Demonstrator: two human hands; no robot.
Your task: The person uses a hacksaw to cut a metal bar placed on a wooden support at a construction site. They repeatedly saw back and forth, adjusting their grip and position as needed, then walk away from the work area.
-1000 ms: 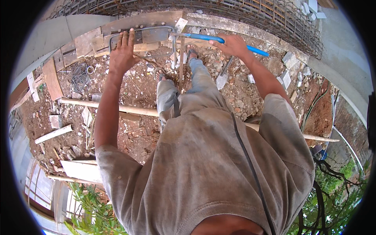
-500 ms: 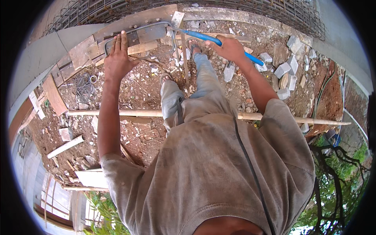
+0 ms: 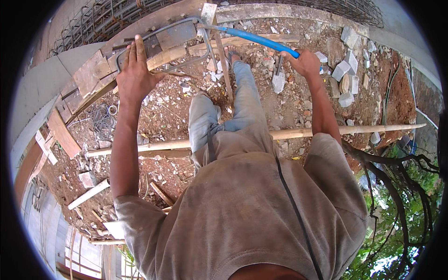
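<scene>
A wooden board with metal pins (image 3: 175,38) lies at the top of the view, with a bent grey steel rod (image 3: 151,31) forming a rough rectangle on it. My left hand (image 3: 137,79) is at the rod's left end, fingers stretched out and pressing over it onto the board. My right hand (image 3: 305,63) grips a long tool with a blue handle (image 3: 256,38) near its outer end. The tool's metal head meets the rod at the board's right part; exactly how it engages is too small to tell.
Rebar cages (image 3: 102,23) lie beyond a concrete edge (image 3: 303,14). Rubble and blocks (image 3: 350,67) cover the dirt around my feet. A bamboo pole (image 3: 382,128) crosses behind my legs. Coiled wire (image 3: 103,121) lies at the left; branches (image 3: 387,163) hang at the lower right.
My right hand has moved rightward and slightly down, its arm straighter, with the blue handle in it. My left hand sits slightly further left. The whole view has shifted a little.
</scene>
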